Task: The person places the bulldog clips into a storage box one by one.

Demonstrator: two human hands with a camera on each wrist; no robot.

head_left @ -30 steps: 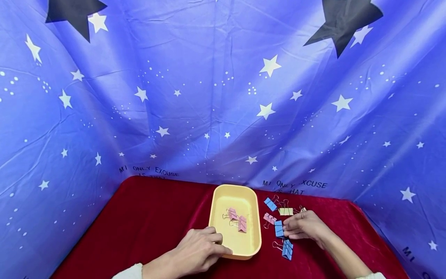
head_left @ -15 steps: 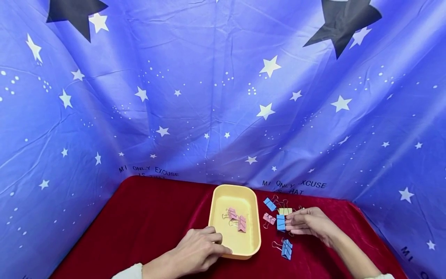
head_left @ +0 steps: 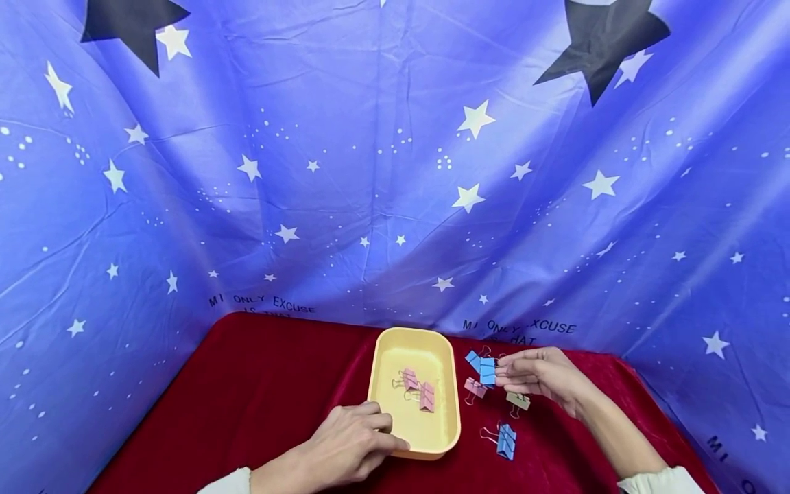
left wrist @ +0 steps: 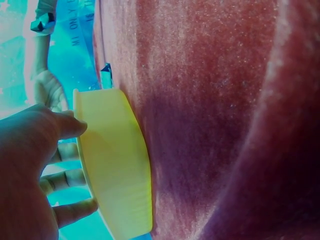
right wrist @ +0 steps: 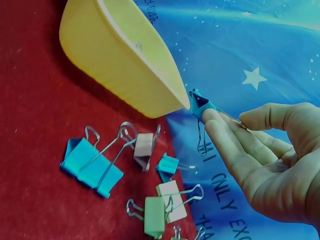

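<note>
My right hand (head_left: 546, 377) pinches a blue binder clip (head_left: 487, 370) by its wire handle between thumb and fingers. In the right wrist view this held clip (right wrist: 201, 103) hangs above the cloth, near the tray's rim. My left hand (head_left: 354, 439) grips the near left corner of a yellow tray (head_left: 457, 384), thumb and fingertips on its rim (left wrist: 82, 145). Two pink binder clips (head_left: 426, 396) lie inside the tray. Right of it, on the cloth, are a blue clip (head_left: 506, 441), a pink clip (head_left: 475, 387) and a yellow-green clip (head_left: 517, 401). Another blue clip (head_left: 473, 360) is partly hidden behind the held one.
Dark red velvet cloth (head_left: 271, 384) covers the table. A blue curtain (head_left: 345, 171) with stars rises behind and at both sides. Beyond the pink clip, the right wrist view shows a pale yellow clip (right wrist: 172, 192) beside the green one (right wrist: 154, 217).
My right hand has lifted the blue clip off the cloth and carried it away from me and slightly left. The yellow-green clip near it has come into view. My left hand stays on the tray.
</note>
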